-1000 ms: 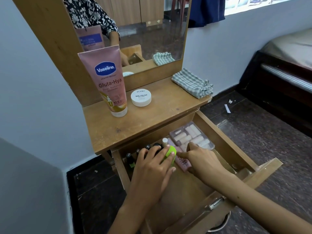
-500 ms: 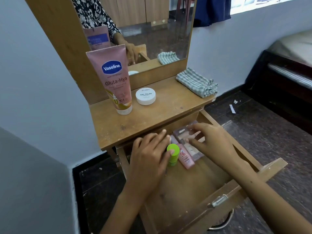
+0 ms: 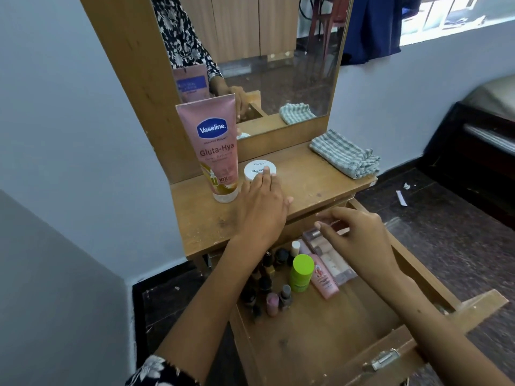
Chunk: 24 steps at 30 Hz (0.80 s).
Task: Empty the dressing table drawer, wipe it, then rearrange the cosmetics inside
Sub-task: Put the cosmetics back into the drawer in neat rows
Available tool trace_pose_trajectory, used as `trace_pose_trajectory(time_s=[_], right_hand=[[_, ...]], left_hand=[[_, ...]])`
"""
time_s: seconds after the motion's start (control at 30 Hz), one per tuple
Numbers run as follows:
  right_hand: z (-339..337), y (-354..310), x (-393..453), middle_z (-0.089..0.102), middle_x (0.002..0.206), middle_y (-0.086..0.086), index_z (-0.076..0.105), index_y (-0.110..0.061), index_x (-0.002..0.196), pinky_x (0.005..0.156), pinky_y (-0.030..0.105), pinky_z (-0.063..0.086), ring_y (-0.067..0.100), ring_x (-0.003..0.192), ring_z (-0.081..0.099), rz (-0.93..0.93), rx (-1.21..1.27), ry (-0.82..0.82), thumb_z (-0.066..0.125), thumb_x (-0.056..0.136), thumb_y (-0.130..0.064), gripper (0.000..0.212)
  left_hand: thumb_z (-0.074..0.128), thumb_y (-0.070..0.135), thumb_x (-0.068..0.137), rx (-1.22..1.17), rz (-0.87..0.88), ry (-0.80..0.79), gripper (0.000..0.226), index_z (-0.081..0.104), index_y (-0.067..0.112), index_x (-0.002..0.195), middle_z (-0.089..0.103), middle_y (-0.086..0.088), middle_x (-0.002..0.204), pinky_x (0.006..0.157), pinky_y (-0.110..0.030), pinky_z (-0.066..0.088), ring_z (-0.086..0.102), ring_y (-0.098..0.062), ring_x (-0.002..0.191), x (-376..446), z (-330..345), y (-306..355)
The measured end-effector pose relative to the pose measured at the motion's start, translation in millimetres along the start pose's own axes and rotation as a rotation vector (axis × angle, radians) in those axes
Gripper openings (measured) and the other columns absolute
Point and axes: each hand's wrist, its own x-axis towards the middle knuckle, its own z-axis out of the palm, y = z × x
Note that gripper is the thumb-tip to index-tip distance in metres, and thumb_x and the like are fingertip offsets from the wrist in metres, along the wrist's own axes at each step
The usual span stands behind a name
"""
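Note:
The wooden drawer (image 3: 320, 341) stands pulled out below the dressing table top (image 3: 315, 188). Inside it are several small nail polish bottles (image 3: 271, 288), a green-capped bottle (image 3: 301, 273), a pink tube (image 3: 323, 278) and a clear palette case (image 3: 331, 260). My left hand (image 3: 262, 207) reaches over the table top with straight fingers, its fingertips touching the white nail polish remover jar (image 3: 257, 169). My right hand (image 3: 354, 238) hovers over the palette case with loosely curled fingers, holding nothing. A tall pink Vaseline tube (image 3: 216, 149) stands beside the jar.
A folded checked cloth (image 3: 345, 154) lies at the table's right end. The mirror (image 3: 259, 59) rises behind the table. A bed frame (image 3: 479, 140) stands to the right on dark floor. A metal latch (image 3: 383, 359) sits on the drawer front.
My left hand left the green-capped bottle in the drawer and moved up to the white jar on the table top. My right hand lifted slightly off the palette case.

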Motion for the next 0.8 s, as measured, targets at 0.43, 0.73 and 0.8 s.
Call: trace_pose_trajectory(time_s=[0.43, 0.73, 0.8], right_hand=[[-17.3, -5.0, -2.7, 0.069, 0.102, -0.001, 0.071, -0.015, 0.106, 0.071, 0.036, 0.056, 0.012, 0.084, 0.063, -0.155, -0.052, -0.163, 0.064, 0.088, -0.017, 0.019], [-15.5, -2.8, 3.0, 0.064, 0.123, 0.002, 0.066, -0.016, 0.118, 0.086, 0.031, 0.054, 0.019, 0.110, 0.061, -0.347, -0.158, -0.167, 0.068, 0.086, -0.021, 0.033], [-12.8, -3.8, 3.0, 0.061, 0.130, 0.004, 0.063, -0.013, 0.123, 0.093, 0.033, 0.050, 0.022, 0.121, 0.057, -0.437, -0.189, -0.155, 0.073, 0.082, -0.020, 0.043]], left_hand=[[0.085, 0.025, 0.064, -0.366, 0.090, 0.210, 0.038, 0.072, 0.011, 0.096, 0.066, -0.002, 0.101, 0.067, -0.020, 0.037, 0.061, -0.018, 0.085, -21.0, -17.1, -10.5], [0.083, -0.002, 0.059, -0.220, 0.303, 0.204, 0.033, 0.072, -0.001, 0.090, 0.071, -0.014, 0.087, 0.065, -0.036, 0.056, 0.066, -0.032, 0.080, -44.4, -23.0, -14.3], [0.083, 0.001, 0.064, -0.225, 0.383, 0.283, 0.031, 0.073, 0.000, 0.093, 0.073, -0.014, 0.090, 0.071, -0.037, 0.056, 0.068, -0.030, 0.081, -54.2, -22.3, -16.7]])
